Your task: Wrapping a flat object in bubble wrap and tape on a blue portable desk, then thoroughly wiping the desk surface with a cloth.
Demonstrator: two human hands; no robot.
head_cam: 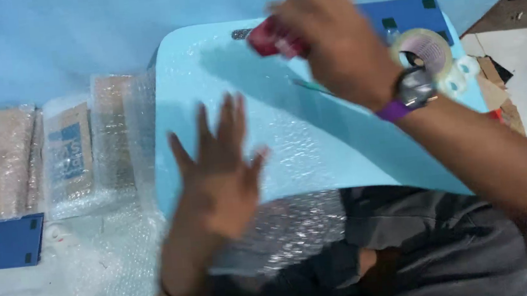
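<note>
Pressing bubble wrap (314,143) flat, left hand (218,171), tape roll (423,51) nearby

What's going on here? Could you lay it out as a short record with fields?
surface: light blue table under clear bubble wrap
left hand: open, fingers spread, flat on the wrap
right hand: grips a red object, too blurred to identify
right wrist: watch with purple strap
table, far right: tape roll
floor, left: wrapped boxes, blue box
</note>
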